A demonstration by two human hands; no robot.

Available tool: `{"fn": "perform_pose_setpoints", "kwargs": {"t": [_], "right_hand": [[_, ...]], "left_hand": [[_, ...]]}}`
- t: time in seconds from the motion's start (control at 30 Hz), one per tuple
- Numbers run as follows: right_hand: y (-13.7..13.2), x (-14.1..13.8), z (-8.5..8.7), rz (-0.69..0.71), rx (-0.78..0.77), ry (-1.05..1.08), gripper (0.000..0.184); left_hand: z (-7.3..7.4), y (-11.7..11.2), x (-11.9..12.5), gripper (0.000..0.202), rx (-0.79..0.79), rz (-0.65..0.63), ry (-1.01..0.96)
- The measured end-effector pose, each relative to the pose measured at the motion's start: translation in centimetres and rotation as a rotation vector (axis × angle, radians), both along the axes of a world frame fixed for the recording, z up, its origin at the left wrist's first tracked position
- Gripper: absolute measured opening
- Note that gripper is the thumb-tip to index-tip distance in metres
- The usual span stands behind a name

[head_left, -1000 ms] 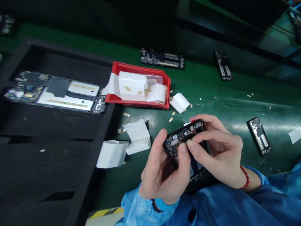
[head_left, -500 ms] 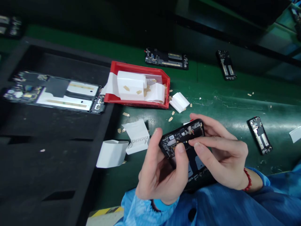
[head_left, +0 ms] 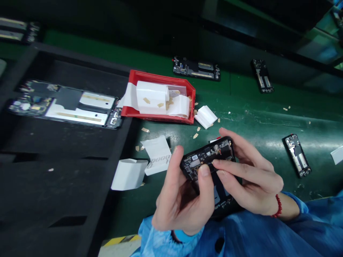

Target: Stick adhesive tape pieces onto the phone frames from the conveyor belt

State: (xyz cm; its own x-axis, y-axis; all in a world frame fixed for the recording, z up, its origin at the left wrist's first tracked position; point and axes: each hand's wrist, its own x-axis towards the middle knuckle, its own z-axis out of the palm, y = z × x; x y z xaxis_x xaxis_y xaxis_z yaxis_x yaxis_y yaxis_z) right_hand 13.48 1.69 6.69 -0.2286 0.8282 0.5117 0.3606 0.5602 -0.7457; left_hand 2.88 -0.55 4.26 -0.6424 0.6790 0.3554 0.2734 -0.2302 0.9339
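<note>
An opened phone body (head_left: 207,153) with its circuit board showing is held tilted in front of me, above the green bench. My left hand (head_left: 184,196) is closed on its left end, with the thumb lying on the board. Against the board's middle presses the index fingertip of my right hand (head_left: 252,175), while other fingers of that hand wrap the phone's right edge. The thumb of the right hand rests just below the index finger. Whatever lies under that fingertip is too small to make out. My hands hide part of the lower half of the phone.
A red bin (head_left: 158,117) holds white backing tape with tan pieces. Crumpled white paper strips (head_left: 128,175) and tan scraps lie around it. To the left, a black tray (head_left: 66,192) carries a phone body (head_left: 72,107). More phone bodies (head_left: 197,67) lie on the bench (head_left: 257,132).
My right index fingertip has shifted slightly left along the board. The phone stays in both hands; the whole view has slid a little, moving the background rightward.
</note>
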Motion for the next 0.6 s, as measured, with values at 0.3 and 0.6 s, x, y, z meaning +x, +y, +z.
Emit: {"fn": "perform_pose_setpoints", "kwargs": {"t": [0.3,0.6], "right_hand": [[0.5,1.6,-0.6,0.037,0.04,-0.203,0.035],[-2.6,1.9,-3.1,0.197,-0.676,0.395,0.058]], "left_hand": [[0.3,0.3,-0.4,0.042,-0.136,0.032,-0.026],[0.2,0.7,-0.3,0.037,-0.193,0.109,-0.035]]}}
